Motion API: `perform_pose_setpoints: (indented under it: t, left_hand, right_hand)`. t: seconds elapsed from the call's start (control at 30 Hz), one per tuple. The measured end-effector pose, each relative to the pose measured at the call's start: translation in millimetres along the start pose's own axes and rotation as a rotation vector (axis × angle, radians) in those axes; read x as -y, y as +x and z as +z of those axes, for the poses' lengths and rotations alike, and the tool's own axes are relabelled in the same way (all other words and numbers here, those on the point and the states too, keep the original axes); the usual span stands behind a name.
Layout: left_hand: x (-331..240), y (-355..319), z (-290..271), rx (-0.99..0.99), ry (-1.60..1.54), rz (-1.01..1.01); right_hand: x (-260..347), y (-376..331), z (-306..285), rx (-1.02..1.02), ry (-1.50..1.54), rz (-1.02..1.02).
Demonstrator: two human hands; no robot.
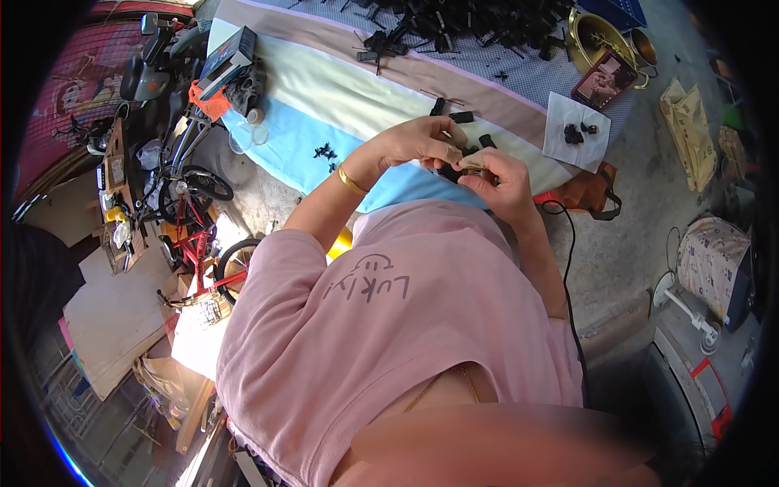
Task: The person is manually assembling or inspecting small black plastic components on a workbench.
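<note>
My left hand [418,144], with a gold bangle at its wrist, is closed in a pinch over the near part of the cloth. My right hand [501,180] meets it from the right, its thumb and forefinger pressed together too. Between the fingertips shows a small black plastic part [449,172], mostly hidden by the fingers. Just beyond the hands lie more black pieces [461,117], some with thin stems. A large heap of similar black parts [454,24] covers the far end of the striped cloth [324,101].
At the right, a phone [606,79] leans by a brass pot [578,40]. Black bits rest on a white tissue [556,150]. Tiny black pieces [325,152] lie to the left, near a box [229,57]. A red bicycle [195,243] stands left; a black cable [571,284] hangs right.
</note>
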State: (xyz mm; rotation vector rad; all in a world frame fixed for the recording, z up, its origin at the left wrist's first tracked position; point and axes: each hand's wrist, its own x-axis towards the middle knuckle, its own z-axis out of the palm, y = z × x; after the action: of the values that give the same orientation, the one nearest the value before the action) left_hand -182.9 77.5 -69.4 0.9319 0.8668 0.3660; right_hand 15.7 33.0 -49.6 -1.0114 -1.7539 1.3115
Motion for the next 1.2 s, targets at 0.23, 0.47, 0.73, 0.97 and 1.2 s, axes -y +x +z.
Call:
perform_pose_setpoints:
  t: [0.23, 0.47, 0.73, 0.97, 1.2]
  left_hand:
    - [-3.2, -10.2, 38.7, -0.203, -0.161, 0.141]
    - [-16.7, -28.0, 54.8, -0.050, 0.056, 0.404]
    - [4.6, -20.5, 56.7, -0.282, -0.055, 0.423]
    - [10.2, -20.3, 58.5, -0.338, 0.210, 0.489]
    - [3.4, -26.3, 69.4, -0.460, 0.226, 0.433]
  right_hand:
    - [4.9, -2.7, 8.6, -0.268, 0.144, 0.138]
    - [2.1, -0.7, 5.1, -0.273, 0.469, 0.409]
    - [-7.4, -3.7, -5.0, -0.173, 0.698, 0.481]
    - [3.6, -3.7, 4.8, -0.130, 0.427, 0.405]
    - [6.1, -4.3, 7.3, -0.158, 0.217, 0.287]
